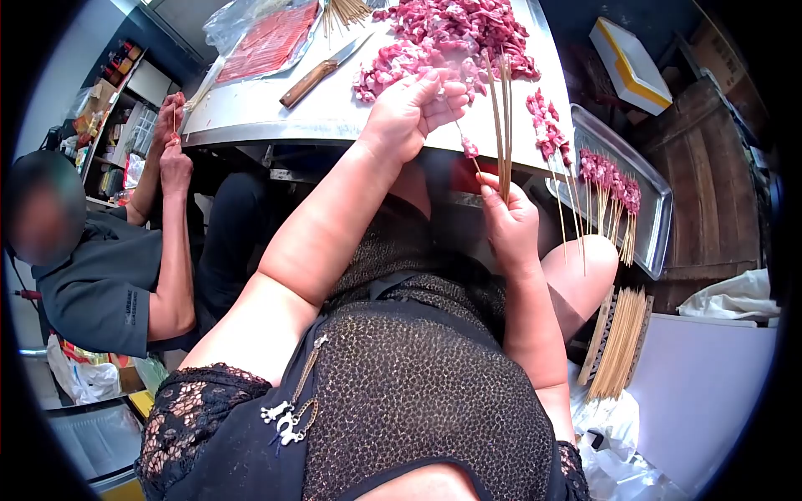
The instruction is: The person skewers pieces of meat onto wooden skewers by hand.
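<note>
My right hand (510, 219) is closed around several bamboo skewers (504, 125) that point up over the table's edge. From its thumb and fingers a separate skewer slants up to the left, with one piece of meat (470, 148) threaded on it. Beside the upper end of that skewer is my left hand (415, 110), palm turned up and fingers loosely curled, a little apart. No meat shows clearly in it. Behind it lies a large heap of raw red meat pieces (451, 37) on the white table (334, 113). Loaded meat skewers (547, 125) rest at the table's right edge.
A wooden-handled knife (322, 75) and a bag of red meat strips (271, 42) lie at the left. More loaded skewers sit on a metal tray (660, 225) at right, above a holder of bare skewers (620, 346). Another person (100, 267) sits at left, hands raised with a skewer.
</note>
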Demonstrator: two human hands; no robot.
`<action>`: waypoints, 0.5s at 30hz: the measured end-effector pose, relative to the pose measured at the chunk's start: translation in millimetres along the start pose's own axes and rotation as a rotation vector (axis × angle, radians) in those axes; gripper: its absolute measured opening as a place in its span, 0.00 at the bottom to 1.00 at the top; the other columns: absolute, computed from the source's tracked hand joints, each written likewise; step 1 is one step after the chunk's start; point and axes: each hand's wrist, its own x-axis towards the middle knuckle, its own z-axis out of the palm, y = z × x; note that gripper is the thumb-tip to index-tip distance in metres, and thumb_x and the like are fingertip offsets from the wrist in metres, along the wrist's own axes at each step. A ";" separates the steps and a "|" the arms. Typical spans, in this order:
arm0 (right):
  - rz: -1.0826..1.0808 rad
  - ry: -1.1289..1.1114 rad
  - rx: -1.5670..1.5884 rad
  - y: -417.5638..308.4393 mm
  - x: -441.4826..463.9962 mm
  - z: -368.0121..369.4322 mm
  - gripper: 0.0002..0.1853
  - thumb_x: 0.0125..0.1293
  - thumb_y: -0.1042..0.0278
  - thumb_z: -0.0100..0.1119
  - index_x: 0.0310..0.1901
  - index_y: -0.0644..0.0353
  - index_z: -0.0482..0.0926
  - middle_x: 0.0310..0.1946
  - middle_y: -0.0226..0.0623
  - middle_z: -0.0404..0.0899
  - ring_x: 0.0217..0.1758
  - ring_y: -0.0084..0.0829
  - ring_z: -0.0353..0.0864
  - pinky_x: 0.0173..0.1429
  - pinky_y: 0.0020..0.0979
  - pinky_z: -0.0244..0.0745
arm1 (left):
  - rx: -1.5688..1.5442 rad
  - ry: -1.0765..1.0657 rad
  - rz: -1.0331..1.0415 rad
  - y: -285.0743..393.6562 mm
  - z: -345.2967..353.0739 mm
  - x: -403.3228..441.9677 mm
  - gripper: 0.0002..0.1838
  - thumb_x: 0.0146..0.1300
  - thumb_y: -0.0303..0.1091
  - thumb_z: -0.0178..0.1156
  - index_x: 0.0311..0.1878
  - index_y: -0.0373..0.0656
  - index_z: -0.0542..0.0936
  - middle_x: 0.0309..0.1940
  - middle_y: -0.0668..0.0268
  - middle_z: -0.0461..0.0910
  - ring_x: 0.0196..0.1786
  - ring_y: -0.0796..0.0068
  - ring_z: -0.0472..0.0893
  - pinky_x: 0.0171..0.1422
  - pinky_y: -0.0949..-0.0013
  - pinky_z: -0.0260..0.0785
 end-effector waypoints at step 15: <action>0.077 -0.052 0.146 -7.3 -4.1 7.4 0.11 0.67 0.73 0.54 0.49 0.63 0.78 0.21 0.15 0.66 0.20 0.08 0.59 0.24 0.12 0.53 | -0.049 -0.043 -0.076 -23.4 7.4 -12.5 0.09 0.69 0.34 0.50 0.45 0.40 0.73 0.39 0.56 0.81 0.43 0.63 0.82 0.51 0.56 0.77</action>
